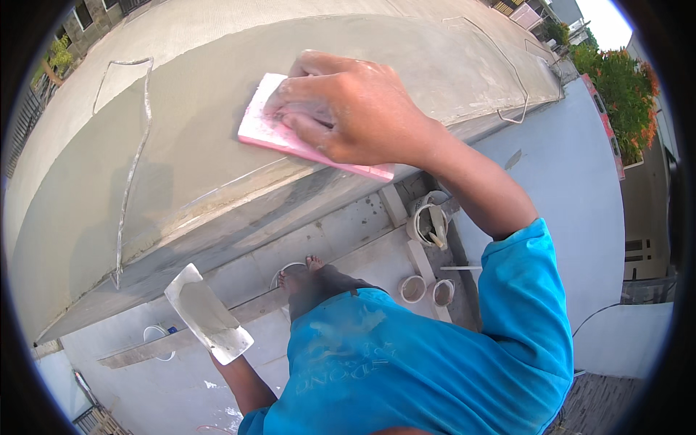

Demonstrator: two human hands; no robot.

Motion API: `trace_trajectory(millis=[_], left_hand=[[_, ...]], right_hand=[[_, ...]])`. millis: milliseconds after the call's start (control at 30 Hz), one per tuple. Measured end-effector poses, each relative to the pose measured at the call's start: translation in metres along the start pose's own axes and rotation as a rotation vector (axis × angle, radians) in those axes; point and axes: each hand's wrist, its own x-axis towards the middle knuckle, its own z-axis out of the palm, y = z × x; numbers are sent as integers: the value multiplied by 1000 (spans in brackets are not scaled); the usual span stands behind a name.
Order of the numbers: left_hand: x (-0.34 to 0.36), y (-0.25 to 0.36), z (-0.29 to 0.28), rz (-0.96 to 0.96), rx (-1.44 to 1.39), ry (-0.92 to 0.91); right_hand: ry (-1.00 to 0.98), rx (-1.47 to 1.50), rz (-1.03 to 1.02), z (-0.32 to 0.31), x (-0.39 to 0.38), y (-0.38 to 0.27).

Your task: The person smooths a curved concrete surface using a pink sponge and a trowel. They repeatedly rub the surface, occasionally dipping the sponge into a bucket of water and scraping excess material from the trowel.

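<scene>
My right hand (348, 109) presses flat on a pink foam float (275, 134) that lies on the wet grey cement surface (196, 123) near its front edge. My left hand is hidden behind a flat steel trowel (206, 315), smeared with grey cement, which it holds low at the lower left, away from the cement surface. I wear a blue long-sleeved shirt (406, 362). My bare foot (304, 272) stands on the pale tiled floor below.
A bucket (428, 221) with a tool in it and two small round containers (413, 288) (443, 291) sit on the floor at right. Another white bucket (158, 337) stands at lower left. Bent steel rods (134, 159) lie on the cement. A pale wall (573, 174) rises at right.
</scene>
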Motion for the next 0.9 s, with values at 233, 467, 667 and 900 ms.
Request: trace_trajectory(millis=[233, 467, 667, 900], left_hand=[[8, -13, -16, -69, -28, -19], [-15, -31, -59, -115, -8, 62], [4, -35, -46, -115, 96, -43], [7, -38, -42, -160, 22, -36]], right_hand=[[31, -299, 625, -39, -18, 163], [41, -565, 1048, -70, -50, 281], [76, -50, 72, 42, 68, 58], [101, -292, 635, -56, -65, 157]])
